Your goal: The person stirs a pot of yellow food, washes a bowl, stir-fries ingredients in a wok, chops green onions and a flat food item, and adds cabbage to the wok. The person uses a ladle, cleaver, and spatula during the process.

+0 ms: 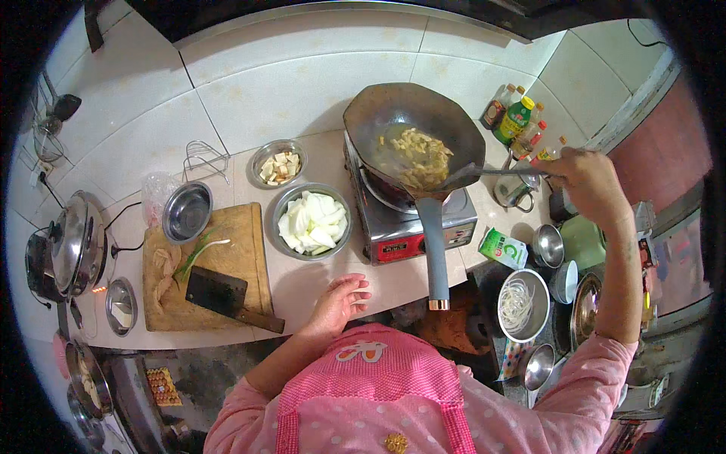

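A dark wok [374, 113] with a grey handle sits on a portable gas stove [374, 224]. Inside it lie cooked, browned strips of food [422, 150], with faint steam over them. My right hand [584, 176] is closed around the handle of a spatula [505, 171], whose blade dips into the wok at its right side. Near the counter's front edge hovers my left hand [343, 298], holding nothing, fingers apart and slightly curled. Beyond that hand stands a metal bowl [276, 235] of sliced pale vegetable [312, 221]. A smaller bowl [255, 164] holds tofu-like cubes [281, 167].
Left, a wooden cutting board [244, 227] carries a cleaver [215, 290], a scallion [195, 255] and a metal bowl [188, 213]. Several sauce bottles [513, 122] stand behind the wok's right. Lower right are a bowl of white shreds [516, 306] and a green-white packet [502, 248].
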The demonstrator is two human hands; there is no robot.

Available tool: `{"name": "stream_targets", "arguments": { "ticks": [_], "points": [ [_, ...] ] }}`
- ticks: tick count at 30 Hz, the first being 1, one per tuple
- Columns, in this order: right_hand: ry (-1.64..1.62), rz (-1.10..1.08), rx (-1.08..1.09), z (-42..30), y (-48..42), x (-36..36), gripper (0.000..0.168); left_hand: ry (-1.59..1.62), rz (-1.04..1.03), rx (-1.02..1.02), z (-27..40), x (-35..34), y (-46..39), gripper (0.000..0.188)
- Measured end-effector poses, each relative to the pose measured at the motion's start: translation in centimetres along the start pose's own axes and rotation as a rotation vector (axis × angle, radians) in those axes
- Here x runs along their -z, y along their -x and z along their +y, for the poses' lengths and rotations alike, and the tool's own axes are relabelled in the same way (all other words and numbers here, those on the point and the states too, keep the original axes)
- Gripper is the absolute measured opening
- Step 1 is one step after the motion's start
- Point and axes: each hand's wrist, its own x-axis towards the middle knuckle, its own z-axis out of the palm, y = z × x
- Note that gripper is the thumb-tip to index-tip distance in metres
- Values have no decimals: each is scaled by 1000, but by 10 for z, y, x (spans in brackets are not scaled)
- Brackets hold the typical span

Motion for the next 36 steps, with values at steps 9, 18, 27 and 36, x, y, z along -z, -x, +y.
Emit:
{"name": "stream_targets", "arguments": {
  "ticks": [9, 18, 27, 36],
  "points": [
    [-2, 203, -187, -13, -55, -96, 32, -51, -42, -94, -10, -48, -6, 27],
    [-21, 169, 116, 9, -33, -96, 39, -40, 29, -95, -33, -65, 0, 27],
    [97, 67, 119, 36, -3, -77, 36, 19, 46, -140, -49, -67, -4, 27],
    [-11, 328, -65, -11, -91, -154, 31, -24, 17, -218, -40, -73, 8, 23]
  ]
}}
